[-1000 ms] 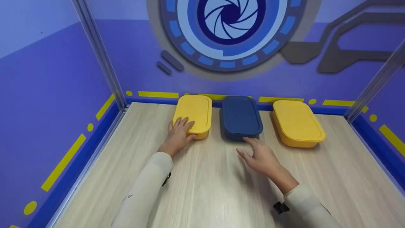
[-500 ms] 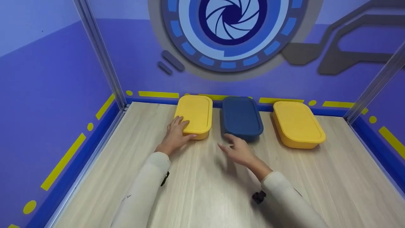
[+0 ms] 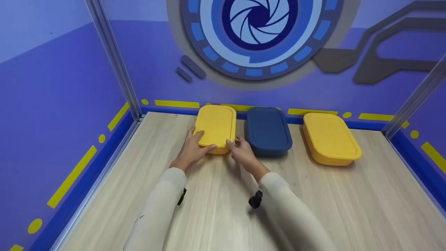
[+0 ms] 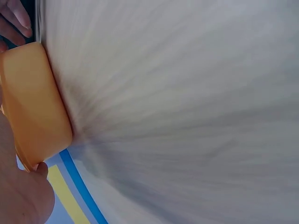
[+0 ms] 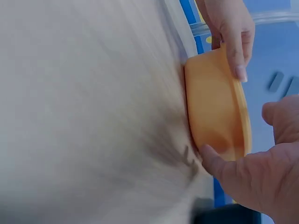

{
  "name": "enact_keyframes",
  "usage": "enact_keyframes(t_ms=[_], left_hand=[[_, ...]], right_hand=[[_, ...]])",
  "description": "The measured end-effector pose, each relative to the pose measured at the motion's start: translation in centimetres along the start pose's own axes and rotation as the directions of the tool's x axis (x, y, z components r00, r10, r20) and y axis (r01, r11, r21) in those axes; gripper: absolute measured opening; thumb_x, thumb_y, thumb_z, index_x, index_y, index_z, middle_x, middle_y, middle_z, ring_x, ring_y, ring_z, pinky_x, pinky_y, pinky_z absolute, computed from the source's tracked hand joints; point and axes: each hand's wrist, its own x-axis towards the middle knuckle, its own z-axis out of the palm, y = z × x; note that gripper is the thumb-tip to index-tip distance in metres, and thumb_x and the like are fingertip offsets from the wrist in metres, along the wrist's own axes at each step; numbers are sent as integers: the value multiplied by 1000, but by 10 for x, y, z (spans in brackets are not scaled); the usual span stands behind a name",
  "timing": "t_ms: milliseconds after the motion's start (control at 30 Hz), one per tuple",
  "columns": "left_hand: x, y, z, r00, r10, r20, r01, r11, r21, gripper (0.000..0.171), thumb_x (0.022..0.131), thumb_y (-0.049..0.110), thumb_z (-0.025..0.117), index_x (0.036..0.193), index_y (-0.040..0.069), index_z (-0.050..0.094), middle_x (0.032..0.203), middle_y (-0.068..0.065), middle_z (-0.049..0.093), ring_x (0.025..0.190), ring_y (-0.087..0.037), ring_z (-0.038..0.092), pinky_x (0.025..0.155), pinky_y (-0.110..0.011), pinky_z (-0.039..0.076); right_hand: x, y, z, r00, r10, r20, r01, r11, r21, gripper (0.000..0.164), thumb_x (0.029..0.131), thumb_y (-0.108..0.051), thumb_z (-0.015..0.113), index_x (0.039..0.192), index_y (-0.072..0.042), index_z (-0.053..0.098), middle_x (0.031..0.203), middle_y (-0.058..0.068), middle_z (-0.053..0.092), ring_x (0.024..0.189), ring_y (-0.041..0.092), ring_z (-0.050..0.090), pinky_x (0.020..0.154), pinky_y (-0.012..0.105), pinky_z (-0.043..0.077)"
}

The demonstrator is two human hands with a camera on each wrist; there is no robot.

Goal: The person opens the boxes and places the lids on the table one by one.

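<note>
While @ yel. box (image 3: 216, 125), both hands (image 3: 188, 150) (image 3: 243, 154)

This looks like a small lab-style booth: a pale wood-grain tabletop (image 3: 216, 216), a purple-blue back panel (image 3: 150, 62) at twelve o'clock printed with a round aperture-like emblem (image 3: 259, 17), matching side panels (image 3: 62, 122) at nine and three, and metal posts (image 3: 115, 59) at ten and two.

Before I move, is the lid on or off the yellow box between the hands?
On: the lid spans the top of the yellow box; whether sealed, I cannot tell.
</note>
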Motion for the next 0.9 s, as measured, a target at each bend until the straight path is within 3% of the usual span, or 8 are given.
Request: enact_keyframes(t_ms=[167, 367, 633, 767, 900], left_hand=[[2, 1, 4, 998, -54, 17, 55, 997, -57, 104, 91, 65, 77, 167, 9, 33, 179, -16, 13, 164, -36, 30, 133, -52, 31], [3, -2, 7, 992, -123, 42, 126, 988, -90, 113, 87, 72, 76, 171, 16, 24, 174, -18, 25, 162, -36, 33, 133, -54, 31], [0, -5, 3, 987, -158, 18, 159, 977, -140, 112, 84, 73, 79, 170, 22, 29, 178, -20, 23, 167, -39, 20, 134, -58, 25], [0, -5, 2, 988, -157, 12, 156, 972, -178, 110, 84, 69, 81, 170, 23, 31, 169, -19, 37, 160, -35, 35, 133, -54, 31], [1, -6, 3, 987, -158, 16, 158, 968, -196, 110, 84, 67, 82, 170, 22, 30, 160, -17, 45, 151, -31, 46, 130, -50, 37]], right_hand=[[14, 2, 4, 999, -8, -33, 8, 1000, 7, 81, 109, -42, 60, 171, -9, 19, 175, 17, 32, 160, 28, 39, 128, 47, 41], [20, 5, 5, 999, -51, -13, 51, 998, 26, 75, 109, -27, 60, 171, -10, 21, 176, 14, 33, 160, 25, 38, 130, 45, 37], [24, -1, 6, 999, -23, 29, 21, 999, 44, 73, 107, -23, 61, 170, -11, 25, 171, 12, 41, 147, 20, 49, 125, 44, 44], [24, -1, 5, 999, -10, 36, 9, 999, 33, 73, 107, -25, 62, 169, -8, 27, 167, 12, 47, 140, 18, 53, 122, 42, 47], [25, 1, 5, 999, -10, 44, 8, 999, 41, 74, 107, -27, 62, 169, -5, 27, 166, 13, 48, 145, 19, 52, 122, 42, 46]])
